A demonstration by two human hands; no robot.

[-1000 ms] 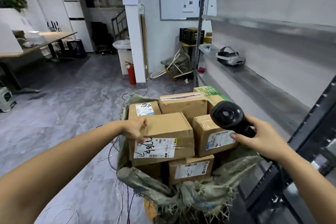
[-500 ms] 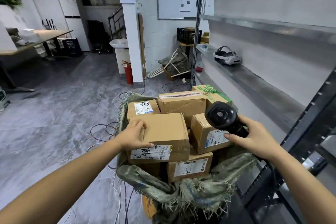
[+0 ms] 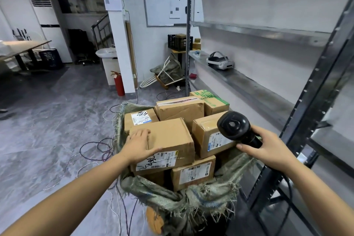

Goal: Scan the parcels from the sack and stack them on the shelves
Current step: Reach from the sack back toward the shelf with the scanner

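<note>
A frayed green sack [image 3: 172, 197] stands open on the floor, filled with several cardboard parcels. The top front parcel [image 3: 170, 138] is a brown box with a white label on its near face. My left hand [image 3: 139, 143] grips its left near corner, fingers over the top and thumb across the label. My right hand [image 3: 268, 149] holds a black barcode scanner [image 3: 234, 126] by the handle, its head above a smaller labelled parcel [image 3: 206, 136] to the right. Metal shelves [image 3: 258, 86] run along the right side.
A white headset [image 3: 220, 62] lies on the middle shelf. The dark shelf upright [image 3: 316, 92] stands close to my right hand. Loose cables [image 3: 95, 147] lie on the grey floor left of the sack. A red fire extinguisher [image 3: 119, 84] stands by a white pillar.
My left hand slid from the box's left top edge to grip its near left corner over the label. The scanner stayed near the right parcel.
</note>
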